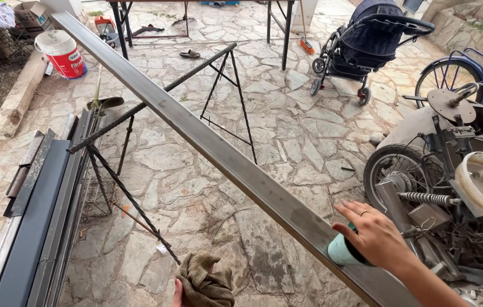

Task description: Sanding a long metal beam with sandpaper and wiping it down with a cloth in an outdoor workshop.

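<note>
Fingers [351, 211] of the right hand [375, 236] are wrapping a pale teal can [341, 252] against the long steel tube [207, 148], which is lying across a rebar trestle [156, 96]. Left hand [179, 294] is clutching a brown rag [203, 282] over the stone-paved yard [287, 136], beside stacked metal profiles [36, 216].
</note>
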